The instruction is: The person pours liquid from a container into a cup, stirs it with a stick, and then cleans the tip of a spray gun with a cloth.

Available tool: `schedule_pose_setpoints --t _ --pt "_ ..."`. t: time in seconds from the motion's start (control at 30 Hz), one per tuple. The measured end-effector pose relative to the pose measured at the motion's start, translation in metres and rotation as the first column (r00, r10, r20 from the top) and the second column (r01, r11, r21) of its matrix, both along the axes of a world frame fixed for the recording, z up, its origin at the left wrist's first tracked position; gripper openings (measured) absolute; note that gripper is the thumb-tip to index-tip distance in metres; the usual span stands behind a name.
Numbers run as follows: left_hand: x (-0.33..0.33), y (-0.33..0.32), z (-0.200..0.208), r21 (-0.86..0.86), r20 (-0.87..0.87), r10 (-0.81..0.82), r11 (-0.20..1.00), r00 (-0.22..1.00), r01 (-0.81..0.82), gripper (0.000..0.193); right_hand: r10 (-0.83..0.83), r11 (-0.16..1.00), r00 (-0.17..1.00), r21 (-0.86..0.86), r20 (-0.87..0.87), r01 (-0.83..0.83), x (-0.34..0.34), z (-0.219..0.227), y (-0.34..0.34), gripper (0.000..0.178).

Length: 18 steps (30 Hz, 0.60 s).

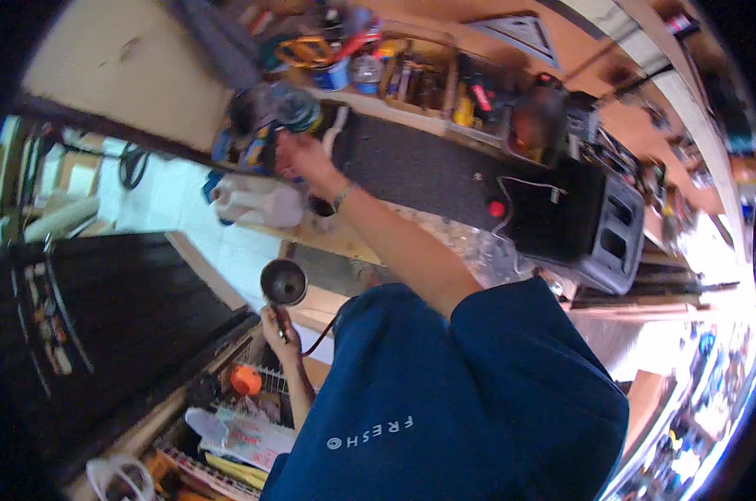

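My left hand (281, 327) is closed around the handle of a handheld tool with a round, dark, cup-shaped head (283, 282) and a lighter rim. A thin dark cord hangs beside it; I cannot make out the tool's exact kind. Stretched toward the back of the bench, my right hand (304, 159) is smeared by motion, so its fingers do not show clearly. Right behind it is a clear bluish container (296, 108), and whether the hand touches it cannot be made out. A whitish plastic jug (269, 201) stands just left of my right wrist.
Along the back runs a wooden tray of tools (417, 79) beside a blue tub (332, 75). A large black box (599, 221), a white cord and a small red ball (496, 208) occupy the bench's right. At lower left are a black panel (119, 309) and an orange object (246, 380).
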<state>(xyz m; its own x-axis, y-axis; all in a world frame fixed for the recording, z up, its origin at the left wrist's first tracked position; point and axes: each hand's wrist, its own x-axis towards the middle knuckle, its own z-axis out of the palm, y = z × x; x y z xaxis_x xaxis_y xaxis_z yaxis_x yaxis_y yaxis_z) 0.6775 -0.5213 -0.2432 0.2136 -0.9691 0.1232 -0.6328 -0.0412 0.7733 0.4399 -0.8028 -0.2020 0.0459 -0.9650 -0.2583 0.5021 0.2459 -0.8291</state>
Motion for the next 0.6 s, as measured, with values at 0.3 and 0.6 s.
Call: schedule_pose_setpoints --t 0.3,0.6 --pt "-0.059 -0.022 0.038 0.116 -0.106 -0.303 0.942 0.947 0.315 0.014 0.158 0.903 -0.291 0.019 -0.944 0.428 -0.298 -0.175 0.232 0.043" --pt "-0.073 -0.008 0.025 0.254 -0.141 -0.215 0.936 0.966 0.245 0.013 0.163 0.975 -0.162 0.133 -0.973 0.177 -0.304 -0.157 0.235 0.029"
